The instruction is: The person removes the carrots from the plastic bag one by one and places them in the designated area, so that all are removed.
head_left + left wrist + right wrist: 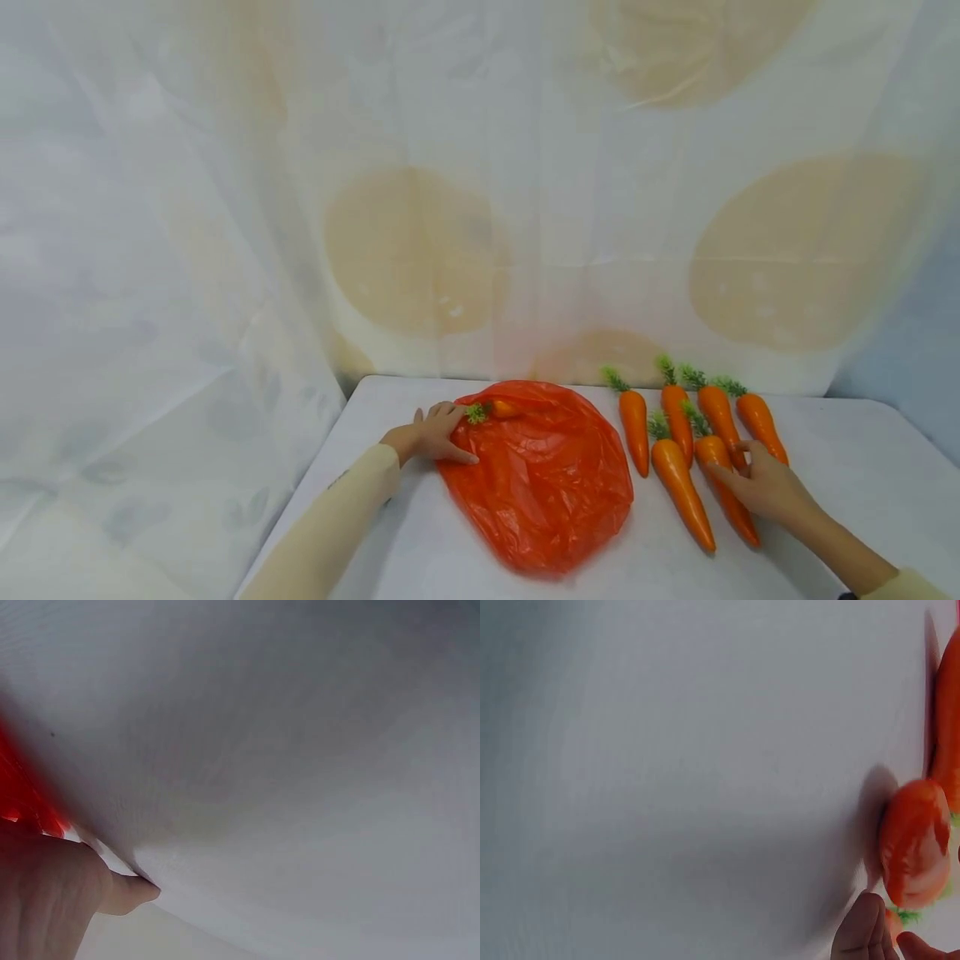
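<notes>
A crumpled red plastic bag (555, 492) lies on the white table. My left hand (438, 433) rests on its left edge, thumb stretched out over the plastic; the left wrist view catches only part of this hand (52, 885). One carrot (504, 409) with a green top shows at the bag's upper left, near those fingers. To the right, my right hand (765, 483) holds a carrot (731, 504) between thumb and fingers as it lies among the others. In the right wrist view that carrot (915, 844) appears end-on beside the fingers (861, 926).
Several more carrots lie in a group, including a front one (684, 492), a left one (633, 429) and a right one (761, 425). Their leafy tops point toward the back. A patterned curtain (562, 208) hangs behind the table (405, 533).
</notes>
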### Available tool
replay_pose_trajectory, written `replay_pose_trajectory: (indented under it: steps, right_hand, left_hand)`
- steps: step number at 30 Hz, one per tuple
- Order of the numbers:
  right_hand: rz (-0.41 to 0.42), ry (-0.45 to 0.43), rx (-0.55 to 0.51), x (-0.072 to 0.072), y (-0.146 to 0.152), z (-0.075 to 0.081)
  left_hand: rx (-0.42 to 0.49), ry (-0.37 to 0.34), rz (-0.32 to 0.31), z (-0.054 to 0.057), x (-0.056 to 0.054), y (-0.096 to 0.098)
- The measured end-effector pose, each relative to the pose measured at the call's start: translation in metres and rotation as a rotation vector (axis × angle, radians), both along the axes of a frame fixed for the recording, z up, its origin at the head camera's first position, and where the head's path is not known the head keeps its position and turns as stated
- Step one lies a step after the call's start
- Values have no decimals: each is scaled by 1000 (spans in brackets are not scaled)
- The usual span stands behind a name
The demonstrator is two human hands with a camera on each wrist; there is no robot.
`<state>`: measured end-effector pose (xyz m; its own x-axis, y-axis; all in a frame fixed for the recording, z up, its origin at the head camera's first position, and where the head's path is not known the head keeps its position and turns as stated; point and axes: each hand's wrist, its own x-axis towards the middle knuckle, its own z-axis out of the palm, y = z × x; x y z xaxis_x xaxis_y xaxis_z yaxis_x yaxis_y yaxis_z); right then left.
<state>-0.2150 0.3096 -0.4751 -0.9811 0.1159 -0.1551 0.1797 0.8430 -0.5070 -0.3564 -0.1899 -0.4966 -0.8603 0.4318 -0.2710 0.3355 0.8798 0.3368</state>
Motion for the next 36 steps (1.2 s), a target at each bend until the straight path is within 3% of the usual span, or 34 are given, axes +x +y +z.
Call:
replay_pose_trajectory:
  steps: [5, 11, 16, 21, 24, 28, 36]
  right_hand:
    - [15, -11, -23, -2, 8, 12]
    - [63, 109, 19, -6, 15, 29]
    - [84, 146, 12, -8, 10, 38]
    - [85, 149, 6, -13, -3, 50]
    - [92, 133, -54, -17, -11, 56]
    - [104, 88, -134, -22, -22, 57]
    - [135, 63, -147, -28, -42, 54]
  left_hand:
    - [-21, -14, 6, 0, -4, -1]
    - [-46, -15, 26, -1, -12, 0]
    - [-53, -21, 35, 2, -16, 0]
    - [-49, -17, 26, 2, -16, 1]
    - [-52, -11, 11, 5, -14, 2]
    - [-52, -9, 8, 9, -10, 3]
    - [-51, -21, 1, 7, -3, 3]
